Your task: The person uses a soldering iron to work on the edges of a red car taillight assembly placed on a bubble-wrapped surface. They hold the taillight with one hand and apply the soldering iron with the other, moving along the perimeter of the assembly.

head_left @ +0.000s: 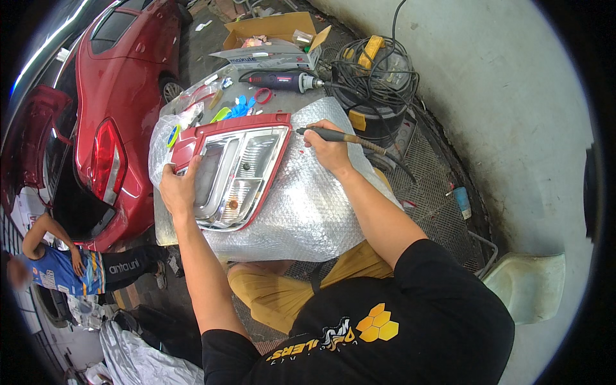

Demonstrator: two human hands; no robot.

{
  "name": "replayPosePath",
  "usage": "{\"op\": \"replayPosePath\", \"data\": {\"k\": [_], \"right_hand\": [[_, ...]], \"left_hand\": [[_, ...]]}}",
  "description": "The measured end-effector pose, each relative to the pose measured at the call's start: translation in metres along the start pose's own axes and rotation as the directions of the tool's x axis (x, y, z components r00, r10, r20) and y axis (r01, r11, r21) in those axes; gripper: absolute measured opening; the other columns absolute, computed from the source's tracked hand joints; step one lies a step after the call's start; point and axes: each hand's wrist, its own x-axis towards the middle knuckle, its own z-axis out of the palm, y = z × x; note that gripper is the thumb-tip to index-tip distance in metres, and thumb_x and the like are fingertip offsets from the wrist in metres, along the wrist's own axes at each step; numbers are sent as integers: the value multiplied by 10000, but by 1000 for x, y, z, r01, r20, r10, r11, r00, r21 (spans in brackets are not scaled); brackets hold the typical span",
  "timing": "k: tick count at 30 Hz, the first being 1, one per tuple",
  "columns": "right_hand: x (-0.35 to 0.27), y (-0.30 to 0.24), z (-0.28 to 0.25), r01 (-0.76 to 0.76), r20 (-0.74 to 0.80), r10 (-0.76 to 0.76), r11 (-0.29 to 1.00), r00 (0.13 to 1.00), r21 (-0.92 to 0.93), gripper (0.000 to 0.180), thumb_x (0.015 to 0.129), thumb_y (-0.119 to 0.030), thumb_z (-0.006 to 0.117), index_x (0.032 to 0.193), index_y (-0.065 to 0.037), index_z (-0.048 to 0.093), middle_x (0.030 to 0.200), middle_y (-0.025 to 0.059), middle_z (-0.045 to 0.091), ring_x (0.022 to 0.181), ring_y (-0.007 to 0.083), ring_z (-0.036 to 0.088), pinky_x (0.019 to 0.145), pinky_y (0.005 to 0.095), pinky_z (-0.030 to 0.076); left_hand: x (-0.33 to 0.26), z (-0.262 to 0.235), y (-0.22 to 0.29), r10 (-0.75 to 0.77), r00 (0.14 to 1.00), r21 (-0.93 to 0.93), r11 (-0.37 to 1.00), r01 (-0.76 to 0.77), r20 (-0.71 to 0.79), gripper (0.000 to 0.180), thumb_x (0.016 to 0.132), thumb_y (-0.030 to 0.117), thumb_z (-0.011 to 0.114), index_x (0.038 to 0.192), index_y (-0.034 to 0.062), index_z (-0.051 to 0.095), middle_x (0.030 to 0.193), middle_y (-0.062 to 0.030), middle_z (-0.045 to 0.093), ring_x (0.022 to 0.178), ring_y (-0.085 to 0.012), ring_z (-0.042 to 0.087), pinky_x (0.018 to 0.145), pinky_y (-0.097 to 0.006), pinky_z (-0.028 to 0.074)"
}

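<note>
A car tail light (247,163) with a red border and a silver, see-through middle lies on silver bubble wrap (314,205). My left hand (178,191) grips its left edge, thumb on top. In my right hand (330,151) is a black pen-shaped rotary handpiece (330,135), its brownish flexible shaft trailing to the right. The handpiece's tip points left, close to the light's upper right red edge; I cannot tell whether it touches. Beyond the light lies a dark power tool (282,81) with a metal nose.
Blue gloves (240,106) and a red tape roll (263,96) lie past the light. An open cardboard box (273,42) stands behind, beside coiled cable (375,70) on a black bucket. A red car (122,115) and another person (64,263) are at left; a wall (500,96) runs along the right.
</note>
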Motion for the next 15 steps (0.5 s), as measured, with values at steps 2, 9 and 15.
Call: {"op": "replayPosePath", "data": {"k": [2, 9, 15], "right_hand": [[-1, 0, 2, 22, -20, -22, 1000, 1000, -11, 204, 955, -205, 723, 972, -2, 717, 795, 61, 743, 725, 140, 707, 703, 314, 563], [1, 2, -2, 25, 45, -22, 998, 999, -65, 202, 971, -166, 725, 1037, 25, 711, 852, 92, 758, 777, 146, 730, 737, 306, 585], [0, 1, 1, 36, 21, -34, 994, 999, -106, 210, 970, -180, 727, 1034, 20, 714, 842, 87, 761, 778, 144, 731, 739, 303, 583]], "left_hand": [[0, -1, 1, -10, 1000, -3, 1000, 10, 11, 828, 785, 673, 862, 1156, -57, 737, 1053, -278, 775, 1005, -441, 745, 895, -492, 559], [-1, -1, 1, 1, 1000, 22, 1000, 0, -10, 820, 788, 662, 863, 1163, -56, 738, 1054, -278, 777, 1008, -441, 748, 897, -490, 561], [-2, -3, 4, -24, 1000, 12, 1000, 23, 20, 838, 784, 675, 857, 1192, -47, 733, 1073, -282, 778, 1026, -444, 748, 909, -497, 560]]}}
